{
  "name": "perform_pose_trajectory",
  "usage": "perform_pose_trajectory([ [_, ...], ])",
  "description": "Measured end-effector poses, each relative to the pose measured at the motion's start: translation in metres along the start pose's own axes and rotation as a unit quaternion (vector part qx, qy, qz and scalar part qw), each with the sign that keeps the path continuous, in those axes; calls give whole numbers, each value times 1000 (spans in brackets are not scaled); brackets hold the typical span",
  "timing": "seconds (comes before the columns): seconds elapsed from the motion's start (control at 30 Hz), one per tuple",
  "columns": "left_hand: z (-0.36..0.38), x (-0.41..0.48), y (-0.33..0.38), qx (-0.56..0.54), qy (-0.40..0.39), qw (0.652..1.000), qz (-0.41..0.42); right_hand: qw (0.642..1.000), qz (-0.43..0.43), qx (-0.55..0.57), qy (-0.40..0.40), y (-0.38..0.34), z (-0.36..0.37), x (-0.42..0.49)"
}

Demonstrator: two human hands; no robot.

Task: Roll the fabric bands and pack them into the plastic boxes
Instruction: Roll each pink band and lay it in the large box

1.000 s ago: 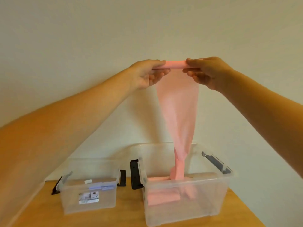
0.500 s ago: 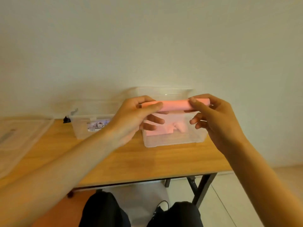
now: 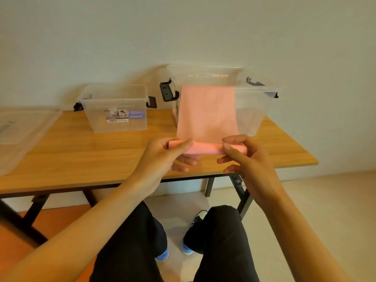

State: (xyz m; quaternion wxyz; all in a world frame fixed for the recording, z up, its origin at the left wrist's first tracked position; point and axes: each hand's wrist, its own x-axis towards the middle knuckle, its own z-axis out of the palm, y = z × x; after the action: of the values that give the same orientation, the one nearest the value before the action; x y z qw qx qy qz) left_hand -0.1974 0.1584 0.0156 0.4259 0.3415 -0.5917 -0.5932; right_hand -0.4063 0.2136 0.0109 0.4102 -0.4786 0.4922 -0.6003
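Your left hand [image 3: 164, 153] and right hand [image 3: 242, 157] each pinch one end of the pink fabric band [image 3: 205, 150], thumb on top and fingers curled beneath. Both grips hold the rolled part in the air, above the near edge of the surface [image 3: 81, 155]. The unrolled flap [image 3: 207, 112] rises from the roll and hides part of the large plastic box [image 3: 256, 110] behind it.

Judging by that flap, a good share is not yet rolled. Turn both ends at the same rate so the roll does not cone, and draw the flap lightly taut with each turn — slack fabric would likely give a loose roll that springs open in the box. The small plastic box [image 3: 95, 125], off to the left, has purple rolls [image 3: 137, 114] inside.
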Motion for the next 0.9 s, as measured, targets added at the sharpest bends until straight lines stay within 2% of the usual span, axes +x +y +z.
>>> perform_pose_trajectory([
  [0.27, 6, 17, -13, -11, -3, 1000, 21, 1000, -1, -19, 25, 12, -6, 10],
  [0.4, 8, 19, -19, -17, 24, 999, 21, 1000, 24, -16, -2, 13, -9, 14],
  [0.63, 3, 20, -21, 29, -3, 999, 42, 999, 30, -6, 21, 19, -15, 16],
  [0.9, 3, 22, -26, 25, 9, 999, 45, 999, 15, -35, -10, 16, -19, 16],
])
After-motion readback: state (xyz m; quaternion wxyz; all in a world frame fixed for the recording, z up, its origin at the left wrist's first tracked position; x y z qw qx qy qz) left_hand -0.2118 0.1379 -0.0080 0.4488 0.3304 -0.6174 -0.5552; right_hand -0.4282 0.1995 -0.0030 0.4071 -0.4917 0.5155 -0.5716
